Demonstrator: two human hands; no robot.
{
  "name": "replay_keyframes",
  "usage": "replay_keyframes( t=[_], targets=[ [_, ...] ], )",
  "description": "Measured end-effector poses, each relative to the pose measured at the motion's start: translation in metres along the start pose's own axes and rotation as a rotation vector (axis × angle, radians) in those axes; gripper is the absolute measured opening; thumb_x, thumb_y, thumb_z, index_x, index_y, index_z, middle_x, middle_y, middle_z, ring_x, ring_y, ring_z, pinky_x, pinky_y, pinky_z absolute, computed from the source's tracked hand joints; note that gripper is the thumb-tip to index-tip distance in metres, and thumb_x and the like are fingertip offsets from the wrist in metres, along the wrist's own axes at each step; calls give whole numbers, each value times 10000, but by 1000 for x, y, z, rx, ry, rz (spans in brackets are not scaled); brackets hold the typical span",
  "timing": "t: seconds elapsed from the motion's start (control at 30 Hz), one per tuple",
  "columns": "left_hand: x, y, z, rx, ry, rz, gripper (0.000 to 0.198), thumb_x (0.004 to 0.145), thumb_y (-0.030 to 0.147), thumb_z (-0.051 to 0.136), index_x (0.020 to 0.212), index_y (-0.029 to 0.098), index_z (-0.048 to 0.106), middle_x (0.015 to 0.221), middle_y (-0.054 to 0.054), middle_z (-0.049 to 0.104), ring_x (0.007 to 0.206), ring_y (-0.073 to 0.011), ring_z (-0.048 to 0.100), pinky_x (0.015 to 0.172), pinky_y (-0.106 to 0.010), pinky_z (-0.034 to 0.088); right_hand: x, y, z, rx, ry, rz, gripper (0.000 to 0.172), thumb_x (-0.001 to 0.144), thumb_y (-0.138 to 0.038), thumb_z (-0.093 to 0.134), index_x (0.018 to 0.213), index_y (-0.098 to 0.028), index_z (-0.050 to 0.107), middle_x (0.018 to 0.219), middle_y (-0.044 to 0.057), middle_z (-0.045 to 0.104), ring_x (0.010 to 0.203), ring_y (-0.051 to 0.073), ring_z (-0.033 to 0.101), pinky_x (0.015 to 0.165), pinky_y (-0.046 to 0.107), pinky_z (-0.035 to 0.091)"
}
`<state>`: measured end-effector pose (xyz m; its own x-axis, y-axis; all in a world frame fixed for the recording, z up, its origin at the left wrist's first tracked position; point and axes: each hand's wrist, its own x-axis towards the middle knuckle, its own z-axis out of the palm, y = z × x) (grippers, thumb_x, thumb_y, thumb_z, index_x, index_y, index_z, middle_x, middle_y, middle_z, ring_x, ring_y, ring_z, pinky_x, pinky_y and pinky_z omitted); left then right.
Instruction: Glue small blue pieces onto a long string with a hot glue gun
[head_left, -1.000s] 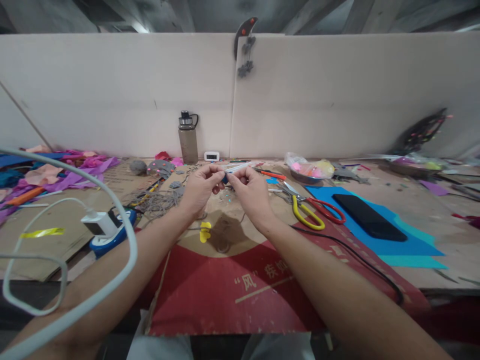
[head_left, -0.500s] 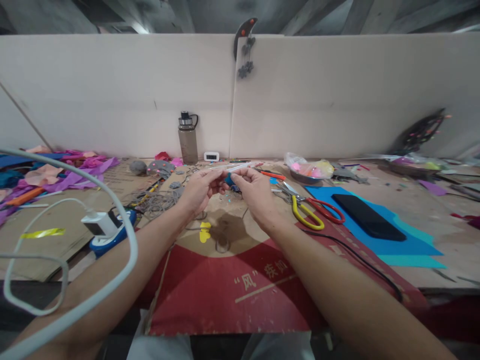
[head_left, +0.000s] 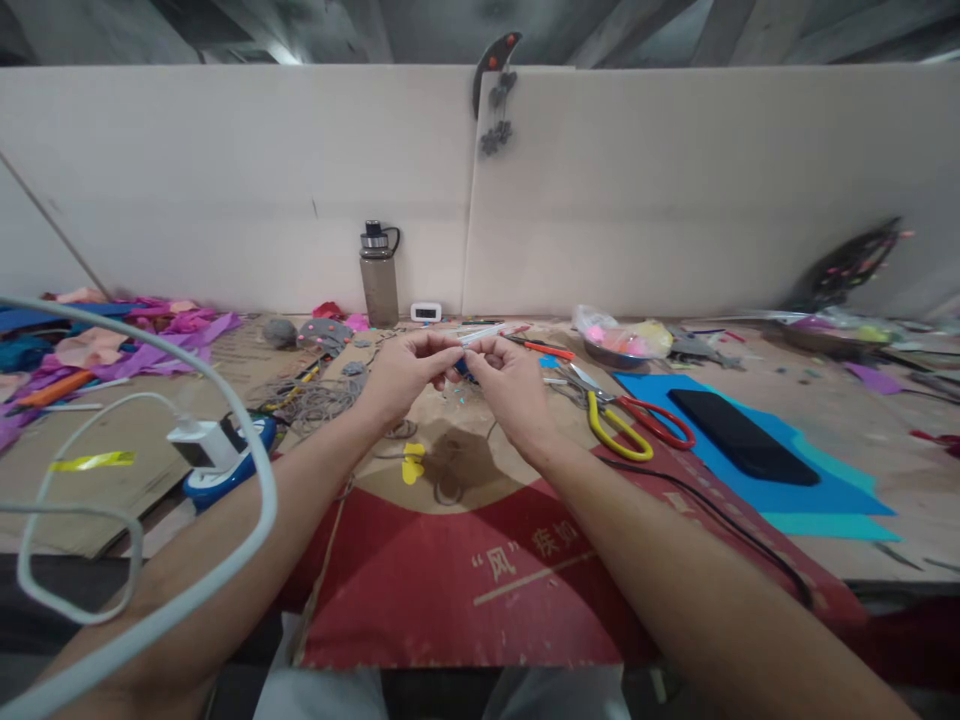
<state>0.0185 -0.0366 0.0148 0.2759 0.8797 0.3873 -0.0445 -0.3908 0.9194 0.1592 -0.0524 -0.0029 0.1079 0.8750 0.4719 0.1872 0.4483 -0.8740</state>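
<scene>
My left hand (head_left: 409, 380) and my right hand (head_left: 510, 385) meet fingertip to fingertip above a cardboard sheet (head_left: 420, 600). Between them they pinch a small blue piece (head_left: 462, 367), mostly covered by the fingers, so its shape and material cannot be made out. Both hands are closed, thumbs against forefingers. Below the left wrist lies a yellow flower-like cutout (head_left: 412, 463) beside a thin cord. A pair of scissors (head_left: 626, 420) with one yellow and one red handle rests open to the right of my right hand.
Tangled grey cord (head_left: 307, 400) lies left of my hands. A white cable (head_left: 259, 470) loops across the left foreground by a plugged-in charger (head_left: 206, 445). A black phone (head_left: 739, 435) rests on blue sheets (head_left: 840, 490). A bottle (head_left: 379, 285) stands near the wall.
The fingertips have drawn closer together, and less of the blue piece shows between them. The whole view has shifted slightly; nothing on the table has visibly moved.
</scene>
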Motion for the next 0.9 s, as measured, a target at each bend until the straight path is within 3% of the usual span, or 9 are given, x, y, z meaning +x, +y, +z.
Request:
replay_keyframes(
  t=[0.17,0.37,0.7,0.9],
  targets=[
    [3,-4,-3,-29,38,-49,222,714,331,696,721,111,667,572,-26,626,470,-60,496,472,-193,372,0,2,-2,-126,-2,-56,170,782,-333,568,833,-175,605,565,-65,387,526,92,340,527,249,289],
    [3,-1,-3,-15,64,-88,213,752,327,674,786,117,654,528,-18,601,435,-68,513,394,-177,307,0,3,-2,-133,-10,-71,195,772,-307,590,921,-181,586,580,-74,380,542,94,364,538,244,311],
    [3,-2,3,-100,82,-91,191,735,272,691,797,109,613,623,-18,637,507,-89,596,526,-211,490,-1,-1,-3,-92,5,-44,140,782,-307,574,784,-171,608,572,-55,420,514,80,305,491,239,250],
    [2,-2,2,-114,71,-96,201,701,270,713,795,110,637,662,-23,647,548,-89,613,561,-211,513,0,0,-2,-130,21,-70,145,777,-313,568,792,-175,608,571,-58,394,527,91,319,517,248,266]
  ],
)
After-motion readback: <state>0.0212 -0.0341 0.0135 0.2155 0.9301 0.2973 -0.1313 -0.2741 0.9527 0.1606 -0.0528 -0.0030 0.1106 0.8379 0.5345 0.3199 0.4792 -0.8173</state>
